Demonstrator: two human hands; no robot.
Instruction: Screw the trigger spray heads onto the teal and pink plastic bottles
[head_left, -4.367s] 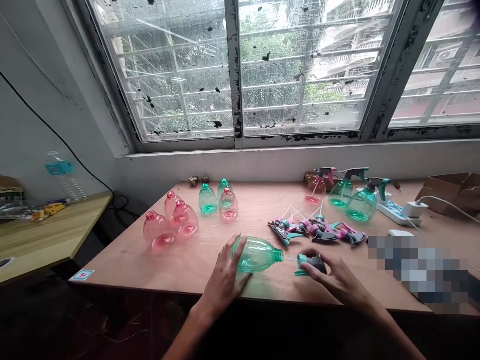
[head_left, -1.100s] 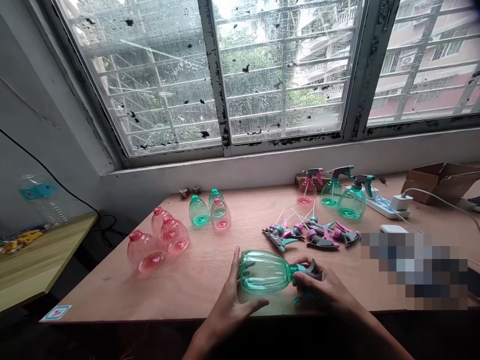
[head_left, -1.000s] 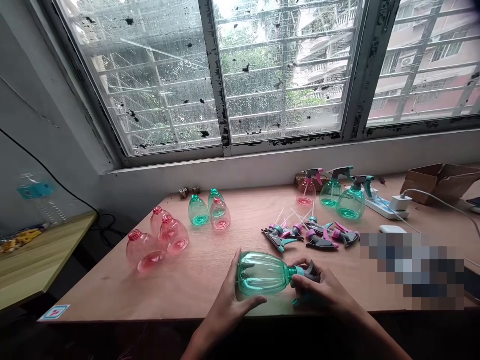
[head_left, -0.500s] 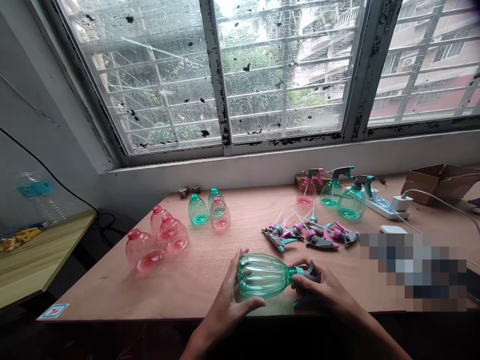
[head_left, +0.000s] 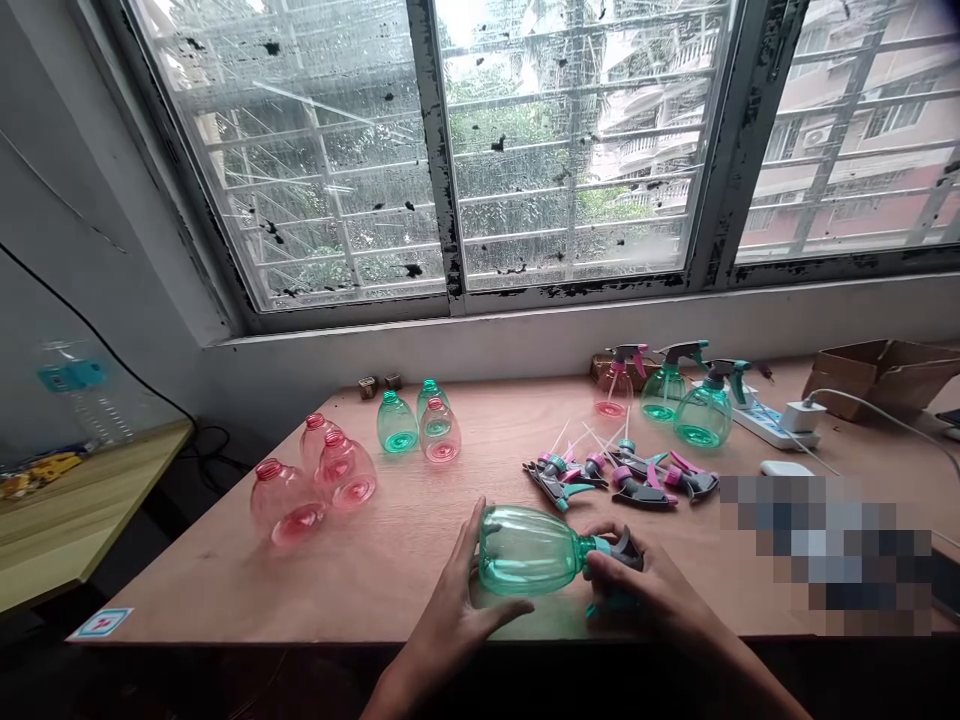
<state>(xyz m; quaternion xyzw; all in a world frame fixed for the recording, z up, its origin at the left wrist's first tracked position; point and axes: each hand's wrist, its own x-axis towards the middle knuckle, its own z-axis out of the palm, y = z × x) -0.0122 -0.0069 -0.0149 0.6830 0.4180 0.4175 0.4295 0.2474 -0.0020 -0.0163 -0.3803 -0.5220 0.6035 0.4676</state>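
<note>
A clear green spray bottle (head_left: pixel 532 550) lies tilted on its side above the table's front edge, its neck toward the right. My left hand (head_left: pixel 461 605) cups its base from the left, thumb stretched out below. The fingers of my right hand (head_left: pixel 637 575) close round the teal collar at the neck. The grey-and-teal trigger head (head_left: pixel 624 550) sits at the neck, partly hidden by that hand. Just behind lies a pile of loose trigger heads (head_left: pixel 622 475), grey with pink or teal parts and thin white tubes.
Headless pink bottles (head_left: pixel 289 505) stand at the left, and headless green bottles (head_left: pixel 397 425) with a smaller pink one (head_left: pixel 440 432) behind. Spray bottles with heads (head_left: pixel 703 412) stand at the back right, near a power strip (head_left: pixel 776 418) and a cardboard box (head_left: pixel 874 380).
The view has shifted very slightly. Both hands keep their hold, and the bottle seems turned a little about its long axis.
</note>
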